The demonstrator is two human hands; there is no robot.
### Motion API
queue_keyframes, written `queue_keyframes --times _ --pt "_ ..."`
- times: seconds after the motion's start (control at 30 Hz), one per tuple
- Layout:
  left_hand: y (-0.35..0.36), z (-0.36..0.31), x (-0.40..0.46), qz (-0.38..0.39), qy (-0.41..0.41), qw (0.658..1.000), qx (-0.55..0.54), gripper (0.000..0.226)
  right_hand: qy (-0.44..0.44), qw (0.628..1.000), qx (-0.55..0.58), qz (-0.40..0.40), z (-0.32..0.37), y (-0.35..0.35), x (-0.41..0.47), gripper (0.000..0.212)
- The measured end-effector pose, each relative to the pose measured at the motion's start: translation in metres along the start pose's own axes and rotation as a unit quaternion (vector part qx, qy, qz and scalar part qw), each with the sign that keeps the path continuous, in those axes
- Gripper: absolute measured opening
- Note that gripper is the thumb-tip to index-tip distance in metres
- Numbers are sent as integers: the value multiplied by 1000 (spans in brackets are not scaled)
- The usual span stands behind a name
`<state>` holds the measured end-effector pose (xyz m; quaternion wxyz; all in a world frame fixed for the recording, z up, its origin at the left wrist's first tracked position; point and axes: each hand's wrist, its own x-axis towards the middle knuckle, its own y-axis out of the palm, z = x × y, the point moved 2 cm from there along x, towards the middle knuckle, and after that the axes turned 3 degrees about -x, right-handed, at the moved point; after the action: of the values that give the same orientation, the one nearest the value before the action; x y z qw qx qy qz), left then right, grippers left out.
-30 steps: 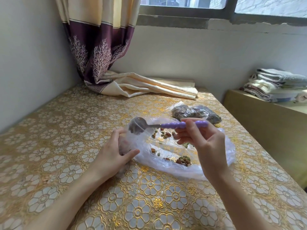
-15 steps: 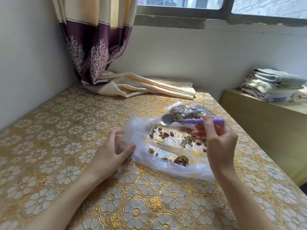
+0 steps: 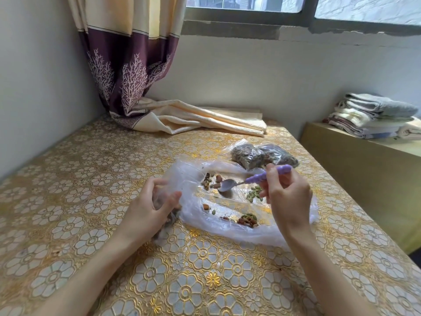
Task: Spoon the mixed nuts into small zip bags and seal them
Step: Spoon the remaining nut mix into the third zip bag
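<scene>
A large clear plastic sheet-like bag [image 3: 239,231] lies open on the gold floral table [image 3: 91,224], with scattered mixed nuts [image 3: 247,220] on it. My right hand [image 3: 287,197] pinches the purple handle of a metal spoon [image 3: 227,185], whose bowl dips down among the nuts near the bag's middle. My left hand [image 3: 148,208] grips a small zip bag [image 3: 167,221] at the left edge of the plastic; most of that bag is hidden by my fingers. Two filled zip bags [image 3: 262,156] of nuts lie just behind the spoon.
A purple and cream curtain [image 3: 136,76] hangs at the back left, its hem spread over the table's far edge. To the right stands a lower wooden cabinet [image 3: 364,179] with folded towels [image 3: 373,117] on it. A wall borders the table's left side.
The spoon has swung from above the small bag at the left to the right, then down into the nuts on the plastic. My left hand keeps its hold on the small bag.
</scene>
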<state>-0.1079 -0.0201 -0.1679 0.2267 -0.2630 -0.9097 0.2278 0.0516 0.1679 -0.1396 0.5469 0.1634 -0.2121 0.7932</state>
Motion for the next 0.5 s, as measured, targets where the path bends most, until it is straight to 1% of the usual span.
queue_keyframes --times 0.1,0.2,0.33,0.43,0.5 --pt "0 2 1 8 -2 1000 -11 47 15 999 25 29 -1 9 -4 22" --pt "0 5 1 17 -12 999 -33 36 4 998 26 56 1 18 -5 22" --pt "0 8 1 26 -19 999 -25 27 -16 998 17 62 4 25 4 21" --pt "0 6 1 22 -21 999 -20 34 -4 998 20 67 3 29 10 20" --pt "0 5 1 18 -20 999 -21 41 26 996 35 83 -1 32 11 19"
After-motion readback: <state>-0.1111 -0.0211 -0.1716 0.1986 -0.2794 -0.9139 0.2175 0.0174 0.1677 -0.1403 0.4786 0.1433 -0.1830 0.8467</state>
